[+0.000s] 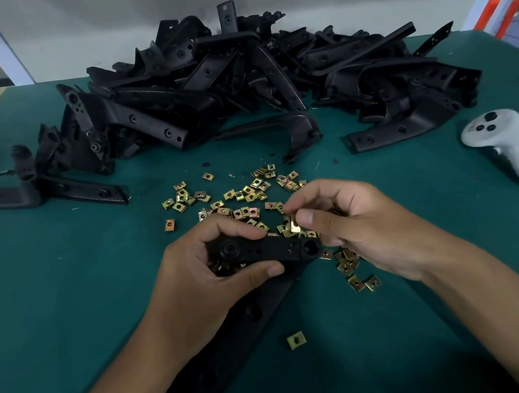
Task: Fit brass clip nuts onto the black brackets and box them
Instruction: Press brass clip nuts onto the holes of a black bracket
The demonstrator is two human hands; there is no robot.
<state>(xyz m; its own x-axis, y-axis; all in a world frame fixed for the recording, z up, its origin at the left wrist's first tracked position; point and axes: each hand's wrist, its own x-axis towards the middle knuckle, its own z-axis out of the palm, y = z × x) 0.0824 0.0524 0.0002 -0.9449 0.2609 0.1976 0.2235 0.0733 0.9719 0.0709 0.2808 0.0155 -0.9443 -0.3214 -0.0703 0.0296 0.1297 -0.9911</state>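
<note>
A black bracket [270,250] lay across the near table, its upper end lifted. One brass clip nut [294,224] stood on edge just above it. Loose clip nuts [244,195] were scattered before a heaped bracket pile [242,76].

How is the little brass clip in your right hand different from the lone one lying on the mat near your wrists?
The held clip is pinched between the right hand's thumb and fingers, above the mat; the lone clip touches nothing but the green mat. The held clip stands edge-on, so it looks like a thin strip; the lone clip lies flat, showing its square face and centre hole. Both are the same brass colour.
</note>
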